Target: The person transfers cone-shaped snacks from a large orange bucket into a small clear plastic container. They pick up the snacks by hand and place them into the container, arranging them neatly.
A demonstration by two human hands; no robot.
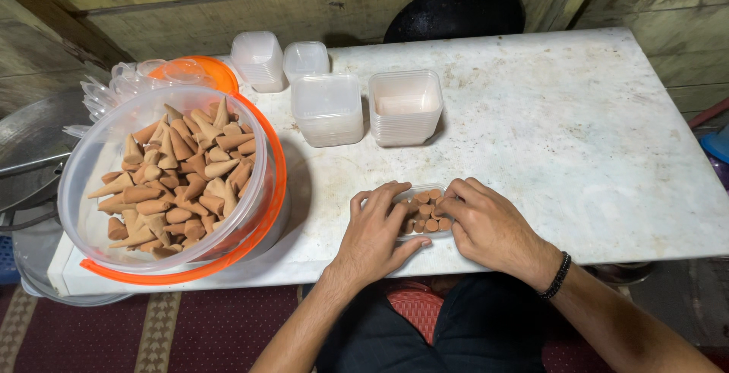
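Head view: person seated at a low white table (577,137), both hands down on one small box at the near edge.
Left hand (373,230): fingers curled over the left side of the small clear tray (423,213), thumb along its near side, touching it; fingers loosely bent, not a tight clamp.
Right hand (486,221): fingertips together on the tray's right end, pressing on the cones there; black bead bracelet (557,276) on the wrist.
Tray: lies flat betw. the two hands, packed w/ brown incense cones (425,216) standing tips down, round bases up.
Just beyond the grip: stack of empty clear square tubs (405,105), open side up; beside it to the left a stack of tubs (327,107) upside down.
Further back-left: two more small clear tub stacks (278,58) near the wall.
Left of the hands: big clear bucket (99,160) w/ orange rim, tilted toward the person, heaped w/ loose brown cones (178,175); well apart from the tray.
Behind bucket: orange lid (216,73) and clear lids, partly hidden.
Far back: black round pan (456,8) leaning on the wooden wall.
Below: dark trousers, red patterned rug (190,327).
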